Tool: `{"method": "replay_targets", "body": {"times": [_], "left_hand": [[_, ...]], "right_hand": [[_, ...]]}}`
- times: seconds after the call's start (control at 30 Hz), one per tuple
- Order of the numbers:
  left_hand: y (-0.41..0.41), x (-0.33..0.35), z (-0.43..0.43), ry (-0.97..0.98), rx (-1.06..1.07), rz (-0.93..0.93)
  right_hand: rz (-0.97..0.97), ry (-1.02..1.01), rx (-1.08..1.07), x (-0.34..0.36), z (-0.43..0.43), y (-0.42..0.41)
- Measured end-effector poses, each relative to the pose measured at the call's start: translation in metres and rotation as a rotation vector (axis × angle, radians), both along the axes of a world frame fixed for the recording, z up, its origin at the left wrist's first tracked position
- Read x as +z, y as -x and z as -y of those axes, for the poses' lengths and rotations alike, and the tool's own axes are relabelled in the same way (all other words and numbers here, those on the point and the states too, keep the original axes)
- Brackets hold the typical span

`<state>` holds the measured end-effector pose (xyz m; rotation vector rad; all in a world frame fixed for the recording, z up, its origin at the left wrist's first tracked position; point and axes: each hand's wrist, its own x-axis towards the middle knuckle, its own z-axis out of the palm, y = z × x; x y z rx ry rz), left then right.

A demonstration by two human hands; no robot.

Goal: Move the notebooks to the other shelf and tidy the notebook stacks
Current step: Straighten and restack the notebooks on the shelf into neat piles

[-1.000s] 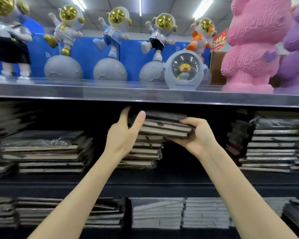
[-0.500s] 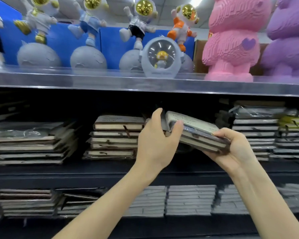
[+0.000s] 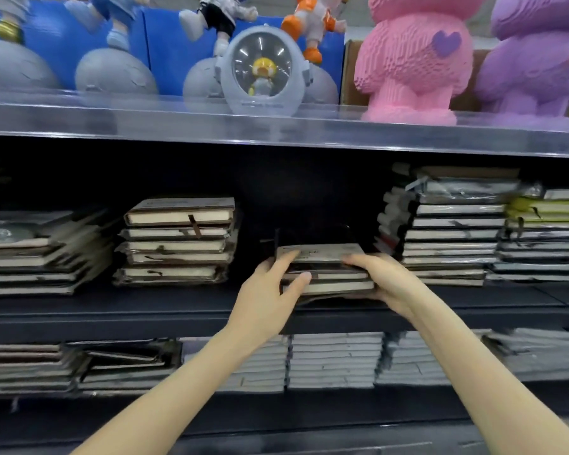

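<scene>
change: we've carried the notebooks [image 3: 329,280] right into the shelf [image 3: 145,310] gap | left hand [image 3: 263,300], right hand [image 3: 385,280]: fingers curled round them | next: square stack

Your small stack [image 3: 326,272] sits frame centre on the middle shelf [image 3: 145,305] | left stack [image 3: 178,241] and right stack [image 3: 450,231] flank it | your left hand [image 3: 270,297] and right hand [image 3: 388,280] grip its ends | lamp [image 3: 262,70] above

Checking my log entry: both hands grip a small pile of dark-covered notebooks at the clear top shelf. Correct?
Not quite. The head view shows the left hand and right hand gripping the small pile of dark-covered notebooks at the dark middle shelf, not the clear top shelf.
</scene>
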<state>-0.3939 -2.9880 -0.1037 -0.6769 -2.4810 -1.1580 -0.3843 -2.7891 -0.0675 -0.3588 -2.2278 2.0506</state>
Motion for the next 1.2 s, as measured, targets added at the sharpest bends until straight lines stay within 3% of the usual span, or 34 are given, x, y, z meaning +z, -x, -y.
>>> {"method": "replay_targets", "body": {"times": [0.07,0.13,0.17,0.2,0.3,0.37,0.47,0.53,0.7,0.8,0.87,0.9,0.97,1.03,1.13,1.2], "left_hand": [[0.002,-0.005,0.001,0.036,0.002,-0.008],[0.004,-0.008,0.001,0.024,0.011,-0.034],[0.006,-0.008,0.0,0.016,0.02,-0.046],[0.007,-0.008,-0.001,0.018,0.025,-0.057],[0.011,-0.008,-0.002,0.078,0.033,-0.096],[0.018,-0.009,-0.002,0.103,0.051,-0.098],[0.031,-0.003,-0.001,0.139,0.163,-0.067],[0.032,-0.001,0.003,0.217,0.27,-0.146],[0.007,0.003,0.036,0.095,0.364,-0.625],[0.002,0.013,0.077,0.028,0.585,-0.834],[0.012,0.024,0.104,0.045,0.74,-0.773],[0.018,0.032,0.113,0.071,0.752,-0.68],[0.03,0.044,0.126,0.074,0.671,-0.453],[0.037,0.05,0.134,0.032,0.593,-0.341],[0.038,0.05,0.138,0.044,0.547,-0.403],[0.041,0.049,0.136,0.145,0.537,-0.506]], "right_hand": [[-0.052,-0.355,-0.008,0.001,0.002,0.001],[-0.149,-0.994,-0.227,0.0,-0.002,-0.004],[-0.251,-1.129,-0.316,-0.001,-0.005,-0.005],[-0.293,-1.128,-0.278,-0.005,-0.01,-0.006],[-0.245,-0.682,0.195,-0.015,-0.016,-0.006],[-0.305,-0.622,0.241,-0.022,-0.014,0.002],[-0.35,-0.639,0.146,-0.024,0.0,0.024],[-0.344,-0.635,0.123,-0.024,0.014,0.038],[-0.287,-0.629,0.202,-0.02,0.027,0.064],[-0.254,-0.901,0.088,-0.009,0.029,0.064],[-0.449,-0.97,-0.163,0.004,0.047,0.058],[-0.527,-0.87,-0.192,0.012,0.06,0.055],[-0.498,-0.51,-0.029,0.03,0.093,0.055],[-0.366,-0.296,0.128,0.041,0.123,0.06],[-0.243,-0.273,0.185,0.052,0.154,0.072],[-0.205,-0.156,0.166,0.054,0.163,0.079]]}}
